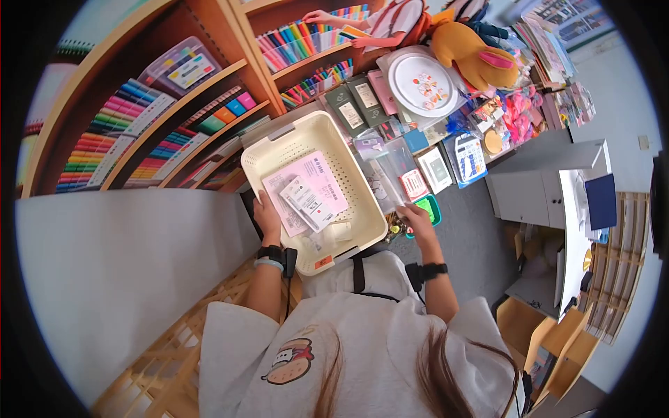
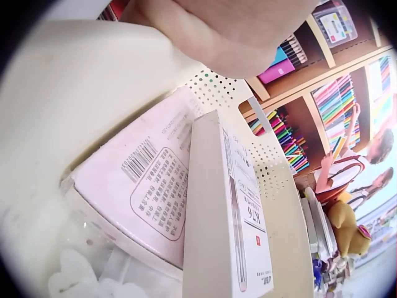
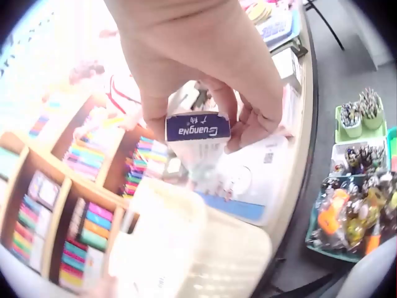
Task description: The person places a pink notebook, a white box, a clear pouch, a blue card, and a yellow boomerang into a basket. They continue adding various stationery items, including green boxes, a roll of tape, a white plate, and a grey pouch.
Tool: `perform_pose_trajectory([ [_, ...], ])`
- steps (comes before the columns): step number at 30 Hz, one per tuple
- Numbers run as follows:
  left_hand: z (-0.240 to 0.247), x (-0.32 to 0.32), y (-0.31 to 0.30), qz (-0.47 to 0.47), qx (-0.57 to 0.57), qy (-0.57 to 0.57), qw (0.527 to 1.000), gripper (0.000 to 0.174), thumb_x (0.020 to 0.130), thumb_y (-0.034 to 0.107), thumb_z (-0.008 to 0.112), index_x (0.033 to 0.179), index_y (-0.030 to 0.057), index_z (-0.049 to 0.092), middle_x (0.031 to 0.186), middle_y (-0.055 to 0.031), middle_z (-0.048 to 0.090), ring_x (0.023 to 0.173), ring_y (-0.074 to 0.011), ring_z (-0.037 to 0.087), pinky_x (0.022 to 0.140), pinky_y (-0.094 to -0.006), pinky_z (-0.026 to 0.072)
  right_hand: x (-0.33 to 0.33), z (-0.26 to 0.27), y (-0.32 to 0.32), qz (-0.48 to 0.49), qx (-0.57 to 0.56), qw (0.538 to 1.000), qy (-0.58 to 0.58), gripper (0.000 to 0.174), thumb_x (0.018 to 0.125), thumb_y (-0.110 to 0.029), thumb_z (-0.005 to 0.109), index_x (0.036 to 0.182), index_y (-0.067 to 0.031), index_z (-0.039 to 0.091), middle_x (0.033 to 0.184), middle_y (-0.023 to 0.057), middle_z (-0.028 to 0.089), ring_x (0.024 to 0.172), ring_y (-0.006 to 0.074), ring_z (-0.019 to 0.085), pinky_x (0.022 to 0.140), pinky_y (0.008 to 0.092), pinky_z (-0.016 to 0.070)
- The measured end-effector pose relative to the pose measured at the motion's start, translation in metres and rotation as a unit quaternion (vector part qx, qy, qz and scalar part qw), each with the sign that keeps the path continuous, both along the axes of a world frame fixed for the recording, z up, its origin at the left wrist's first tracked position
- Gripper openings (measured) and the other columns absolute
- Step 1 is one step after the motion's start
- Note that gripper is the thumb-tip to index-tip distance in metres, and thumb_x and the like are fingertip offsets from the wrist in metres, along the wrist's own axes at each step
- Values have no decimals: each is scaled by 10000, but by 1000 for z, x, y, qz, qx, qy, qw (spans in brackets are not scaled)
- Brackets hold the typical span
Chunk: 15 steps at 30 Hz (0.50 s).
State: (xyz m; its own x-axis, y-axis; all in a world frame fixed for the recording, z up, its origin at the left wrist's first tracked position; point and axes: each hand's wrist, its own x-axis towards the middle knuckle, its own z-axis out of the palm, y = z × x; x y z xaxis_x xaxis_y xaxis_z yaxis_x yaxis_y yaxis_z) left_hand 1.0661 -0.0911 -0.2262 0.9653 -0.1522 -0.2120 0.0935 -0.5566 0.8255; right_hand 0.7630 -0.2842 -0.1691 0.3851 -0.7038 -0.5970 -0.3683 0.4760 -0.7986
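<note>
My left hand [image 1: 266, 217] grips the side rim of a cream plastic basket [image 1: 373, 226] with perforated walls. Inside lie a pink box [image 1: 322, 174] with printed text and, on top of it, a white K76 pen box [image 2: 245, 217]. Small clear packets [image 1: 317, 240] sit at the basket's near end. To the basket's right, my right hand [image 1: 419, 226] holds a narrow box [image 3: 198, 126] between thumb and fingers; its blue end reads GuangNa. A flat white-and-clear package [image 3: 254, 177] lies on the table below that box.
Goods crowd the table, with a round white tray [image 1: 401, 87] and a yellow plush toy [image 1: 463, 52] farther back. Shelves printed with pens [image 1: 139, 104] stand behind on the left. Bins of small items [image 3: 347, 217] sit low on the right. Beyond is a white desk [image 1: 575, 244].
</note>
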Motion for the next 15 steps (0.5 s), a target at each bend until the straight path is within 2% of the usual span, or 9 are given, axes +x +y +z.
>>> perform_pose_trajectory([
  [1, -3, 0, 0, 3, -12, 1, 1000, 544, 877, 428, 354, 943, -86, 520, 894, -273, 571, 860, -416, 532, 751, -437, 409, -8, 10, 0, 9, 2, 1000, 1, 353, 726, -273, 632, 897, 35, 611, 819, 83, 617, 747, 162, 565, 670, 257, 418],
  [3, -3, -1, 1, 13, -3, -4, 1000, 535, 877, 429, 356, 930, -77, 523, 890, -271, 571, 857, -415, 532, 748, -439, 410, -25, 25, 2, 6, 105, 990, -90, 377, 786, -270, 576, 1037, 10, 555, 901, 55, 593, 787, 143, 554, 692, 236, 422],
  [6, 7, -2, -2, 6, 31, 0, 999, 526, 877, 431, 353, 926, -62, 528, 900, -267, 571, 869, -411, 529, 754, -440, 409, -9, 75, 19, -2, 157, 976, -149, 375, 785, -251, 584, 1035, 27, 546, 886, 17, 568, 757, 80, 507, 661, 213, 388],
  [7, 6, -1, -2, 6, 32, 0, 999, 526, 877, 431, 353, 926, -62, 528, 900, -267, 571, 869, -411, 529, 754, -440, 409, -1, 78, 24, -3, 158, 976, -149, 375, 785, -251, 584, 1035, 27, 546, 886, 17, 568, 757, 80, 507, 661, 213, 388],
  [9, 5, -3, -3, 10, 20, -8, 1000, 528, 873, 431, 356, 927, -64, 529, 903, -264, 572, 873, -406, 528, 760, -438, 406, 17, 80, 32, 76, 169, 978, -94, 399, 784, -284, 591, 1030, 26, 542, 844, 10, 546, 691, 69, 474, 620, 202, 379],
  [11, -8, 1, 1, 10, 4, -2, 1000, 530, 869, 432, 360, 927, -67, 530, 900, -261, 574, 871, -404, 530, 760, -436, 405, 36, 46, 39, 93, 195, 974, -68, 453, 767, -370, 605, 998, 18, 565, 726, -24, 493, 619, 52, 412, 548, 174, 346],
  [13, -8, 1, -1, 9, -15, 6, 1000, 533, 866, 432, 363, 927, -69, 531, 897, -259, 576, 869, -401, 532, 760, -434, 405, 63, 47, 41, 141, 162, 975, -51, 453, 766, -408, 599, 965, -1, 589, 684, -35, 463, 577, 47, 377, 519, 178, 316],
  [14, -3, 0, -1, 13, -7, 4, 1000, 534, 864, 433, 367, 927, -71, 533, 894, -257, 577, 867, -399, 533, 761, -433, 404, 71, 36, 40, 165, 136, 977, -23, 473, 774, -398, 595, 981, 28, 579, 731, -1, 528, 634, 75, 458, 576, 189, 368],
  [15, 1, -1, -1, 18, 2, 3, 1000, 536, 861, 433, 370, 927, -73, 534, 891, -255, 579, 866, -398, 535, 761, -431, 404, 79, 38, 44, 162, 135, 977, -22, 473, 774, -398, 595, 981, 28, 579, 731, -1, 528, 634, 75, 458, 576, 189, 368],
])
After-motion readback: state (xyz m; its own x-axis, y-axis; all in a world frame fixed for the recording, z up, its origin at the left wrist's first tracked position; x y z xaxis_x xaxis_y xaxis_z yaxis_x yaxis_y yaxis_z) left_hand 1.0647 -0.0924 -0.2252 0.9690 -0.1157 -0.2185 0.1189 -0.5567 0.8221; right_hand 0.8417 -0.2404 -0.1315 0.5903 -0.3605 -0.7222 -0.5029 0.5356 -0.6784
